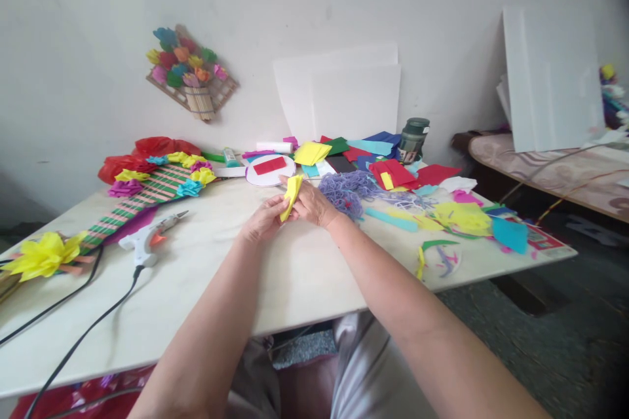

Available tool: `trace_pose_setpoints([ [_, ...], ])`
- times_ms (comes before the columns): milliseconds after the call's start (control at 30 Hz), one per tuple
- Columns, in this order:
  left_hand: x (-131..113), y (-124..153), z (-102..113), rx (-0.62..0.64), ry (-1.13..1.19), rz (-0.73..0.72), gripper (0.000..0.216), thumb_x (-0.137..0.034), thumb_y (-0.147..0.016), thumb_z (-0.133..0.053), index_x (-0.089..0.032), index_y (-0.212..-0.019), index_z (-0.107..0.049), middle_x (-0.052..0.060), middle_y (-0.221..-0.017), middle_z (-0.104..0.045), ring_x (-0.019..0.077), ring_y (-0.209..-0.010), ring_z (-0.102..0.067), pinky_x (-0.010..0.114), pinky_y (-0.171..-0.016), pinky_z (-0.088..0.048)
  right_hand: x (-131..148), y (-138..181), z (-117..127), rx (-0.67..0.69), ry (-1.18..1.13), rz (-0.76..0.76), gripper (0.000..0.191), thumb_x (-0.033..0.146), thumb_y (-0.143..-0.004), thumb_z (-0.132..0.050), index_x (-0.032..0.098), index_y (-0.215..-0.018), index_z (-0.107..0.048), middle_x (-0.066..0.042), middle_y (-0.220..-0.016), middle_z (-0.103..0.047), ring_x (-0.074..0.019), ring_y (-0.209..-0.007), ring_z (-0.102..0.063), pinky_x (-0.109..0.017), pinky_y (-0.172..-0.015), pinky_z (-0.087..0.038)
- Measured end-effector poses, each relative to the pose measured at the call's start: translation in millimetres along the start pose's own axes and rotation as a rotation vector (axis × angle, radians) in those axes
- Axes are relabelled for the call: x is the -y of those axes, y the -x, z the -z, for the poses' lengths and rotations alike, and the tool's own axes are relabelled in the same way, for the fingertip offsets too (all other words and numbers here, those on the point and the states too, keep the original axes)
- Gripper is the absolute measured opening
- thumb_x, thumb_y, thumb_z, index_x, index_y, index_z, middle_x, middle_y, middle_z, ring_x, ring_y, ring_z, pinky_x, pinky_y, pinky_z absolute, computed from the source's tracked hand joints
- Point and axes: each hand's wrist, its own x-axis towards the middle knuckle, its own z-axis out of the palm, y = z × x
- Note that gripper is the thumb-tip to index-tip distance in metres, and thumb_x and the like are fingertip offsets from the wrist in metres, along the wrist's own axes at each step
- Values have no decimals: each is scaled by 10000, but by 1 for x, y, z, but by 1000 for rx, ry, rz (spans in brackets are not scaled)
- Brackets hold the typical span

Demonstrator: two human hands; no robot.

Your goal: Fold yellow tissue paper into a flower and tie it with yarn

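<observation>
Above the middle of the white table (196, 288), both my hands are closed on a small folded piece of yellow paper (293, 195). My left hand (268, 217) pinches its lower end from the left. My right hand (313, 204) grips it from the right, with part of its fingers hidden behind the paper. Just beyond the hands lies a white oval card (253, 178) with a red paper strip (270, 165) on it. A tangle of purple yarn (346, 191) sits right beside my right hand.
On the left lie a glue gun (142, 243) with a black cord and a green woven piece (142, 200) with paper flowers. Stacked yellow paper (312, 153), red paper (393, 173) and a dark jar (413, 139) stand at the back. Scraps, including yellow tissue (462, 218), cover the right side.
</observation>
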Motion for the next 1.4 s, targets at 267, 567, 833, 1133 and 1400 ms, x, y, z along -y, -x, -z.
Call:
trace_pose_setpoints([
  [267, -1, -1, 0, -34, 27, -24, 229, -243, -662, -685, -129, -851, -621, 42, -760, -633, 120, -654, -596, 250, -658, -486, -2, 2, 3, 28, -129, 2, 514, 171, -782, -301, 104, -1289, -350, -109, -1239, -474, -201, -1158, -402, -355, -995, -306],
  [567, -1, 0, -4, -19, 141, 7, 295, -216, -608, -729, -115, -864, -621, 28, -755, -633, 127, -669, -606, 263, -635, -512, 0, -3, -1, 3, -150, 149, 524, 173, -764, -330, 114, -1283, -370, -118, -1257, -466, -238, -1155, -398, -427, -1013, -270],
  [833, -1, 0, -1, -4, 125, 42, 241, -171, -633, -706, -102, -845, -616, 33, -712, -622, 116, -627, -600, 216, -561, -502, -8, -2, -6, 46, -179, 121, 453, 166, -770, -330, 96, -1193, -475, -125, -1233, -503, -221, -1151, -421, -385, -1001, -299],
  [1133, 1, -2, 0, -17, 77, 10, 225, -190, -639, -701, -97, -830, -626, 34, -728, -619, 110, -648, -591, 214, -585, -499, -6, -1, -4, 36, -668, -79, 469, 255, -756, -384, 142, -1195, -506, -82, -1119, -591, -230, -1065, -500, -388, -938, -358],
  [1400, -2, 3, -5, 0, 75, -2, 222, -198, -685, -658, -114, -890, -641, 101, -1020, -622, 137, -779, -602, 222, -626, -505, 1, -2, 8, -127, -1333, -393, 698, 654, -792, -182, 213, -1277, -424, -66, -1014, -648, -224, -1052, -529, -423, -926, -356],
])
